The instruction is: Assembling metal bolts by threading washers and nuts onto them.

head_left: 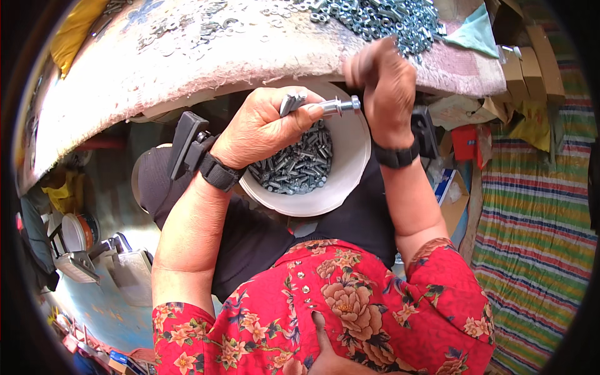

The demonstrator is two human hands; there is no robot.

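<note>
My left hand is closed around several metal anchor bolts, held above a white bucket. The threaded ends with washers stick out to the right, and more ends show above the fingers. Inside the bucket lies a heap of similar metal bolts. My right hand hovers at the table's front edge, just below a pile of shiny metal nuts. Its fingers are curled but smeared by motion, so whatever they may hold does not show.
A pale, worn cloth covers the table; loose washers are scattered across it. A light teal cloth sits at the far right corner, near cardboard boxes. Striped sheeting spreads over the floor on the right.
</note>
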